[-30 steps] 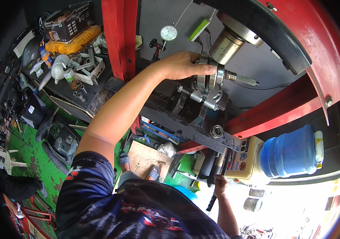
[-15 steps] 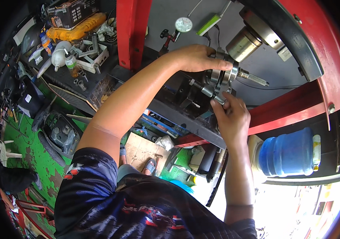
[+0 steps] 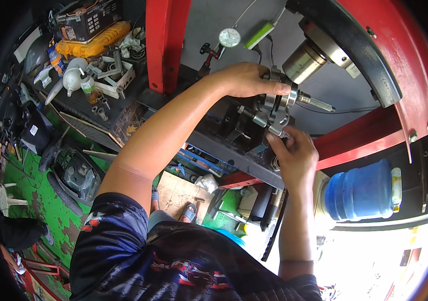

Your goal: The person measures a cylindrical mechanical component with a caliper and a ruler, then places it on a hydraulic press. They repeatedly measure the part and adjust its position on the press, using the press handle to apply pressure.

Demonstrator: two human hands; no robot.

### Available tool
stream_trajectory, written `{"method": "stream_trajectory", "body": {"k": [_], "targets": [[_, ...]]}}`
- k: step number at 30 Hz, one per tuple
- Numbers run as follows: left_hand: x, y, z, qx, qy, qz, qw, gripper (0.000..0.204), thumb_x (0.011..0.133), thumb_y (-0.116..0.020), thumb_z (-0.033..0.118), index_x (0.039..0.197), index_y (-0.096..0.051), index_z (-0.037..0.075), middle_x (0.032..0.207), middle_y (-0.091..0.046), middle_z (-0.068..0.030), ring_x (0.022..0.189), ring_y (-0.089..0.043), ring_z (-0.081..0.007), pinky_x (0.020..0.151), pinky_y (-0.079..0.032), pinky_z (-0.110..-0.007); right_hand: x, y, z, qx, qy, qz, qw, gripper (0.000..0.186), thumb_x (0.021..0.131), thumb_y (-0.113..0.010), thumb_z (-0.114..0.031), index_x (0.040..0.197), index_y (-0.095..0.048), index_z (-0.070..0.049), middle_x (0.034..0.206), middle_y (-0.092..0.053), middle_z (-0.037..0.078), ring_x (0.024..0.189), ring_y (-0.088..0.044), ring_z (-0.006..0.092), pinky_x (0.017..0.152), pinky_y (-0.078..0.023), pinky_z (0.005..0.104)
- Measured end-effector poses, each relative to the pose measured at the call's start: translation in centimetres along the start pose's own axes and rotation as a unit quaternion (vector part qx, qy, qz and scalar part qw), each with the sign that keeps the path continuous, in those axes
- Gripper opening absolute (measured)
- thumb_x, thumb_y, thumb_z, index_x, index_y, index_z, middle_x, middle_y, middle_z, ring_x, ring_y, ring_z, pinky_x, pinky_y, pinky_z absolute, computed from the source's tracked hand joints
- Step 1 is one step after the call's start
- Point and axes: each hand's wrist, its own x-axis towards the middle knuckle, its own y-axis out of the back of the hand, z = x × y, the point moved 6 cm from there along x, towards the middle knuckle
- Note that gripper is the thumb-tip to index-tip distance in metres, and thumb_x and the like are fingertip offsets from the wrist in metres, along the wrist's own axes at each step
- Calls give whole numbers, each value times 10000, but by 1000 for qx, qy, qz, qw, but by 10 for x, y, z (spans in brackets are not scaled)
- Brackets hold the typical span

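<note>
A shiny crankshaft (image 3: 288, 99) lies over the black bed of a red-framed press, its splined end (image 3: 319, 103) pointing right. My left hand (image 3: 252, 80) is closed over its round webs from the far left, the thumb stretched along the top and the other fingers hidden behind. On the near side, my right hand (image 3: 297, 151) pinches the end of a bright metal piece that looks like the connecting rod (image 3: 277, 126). Its fingertips partly cover that end. A short metal cylinder (image 3: 260, 119) sits just left of the rod.
The press ram (image 3: 304, 59) hangs just beyond the crankshaft. A dial gauge (image 3: 229, 37) stands behind my left hand. Red posts (image 3: 163, 47) flank the bed (image 3: 214, 141). Tools and bottles crowd the left bench, with a blue water jug (image 3: 358, 191) at right.
My right hand has shifted slightly toward me, and more of the rod shows beyond its fingertips. My left hand keeps its hold on the crankshaft. The whole view has shifted a little.
</note>
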Motion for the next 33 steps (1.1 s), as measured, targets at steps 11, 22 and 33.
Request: {"method": "stream_trajectory", "body": {"k": [11,22,33], "targets": [[2,-1,6,-5,2,-18,1000,993,782,-618,863,1248,-710,-9,1118,-741,-231,1099,-700,-334,945,-517,-391,-284,43,332,-138,-197,-64,969,533,836,-855,-368,1095,-567,-2,1002,-664,184,878,-659,303,715,-530,444],[6,-5,-13,2,7,-1,1000,862,842,-649,775,1297,-696,45,1129,-753,-176,1104,-698,-289,955,-513,-376,-282,69,228,324,-595,-195,709,352,938,-656,-177,1254,-620,-27,698,-609,94,587,-606,238,558,-524,387],[7,-4,-7,-8,4,-11,1000,873,846,-646,775,1315,-677,40,1159,-741,-196,1104,-699,-291,943,-522,-389,-279,82,224,193,-549,-137,802,387,906,-636,-48,1279,-547,1,698,-565,58,548,-555,149,472,-484,325]]}}
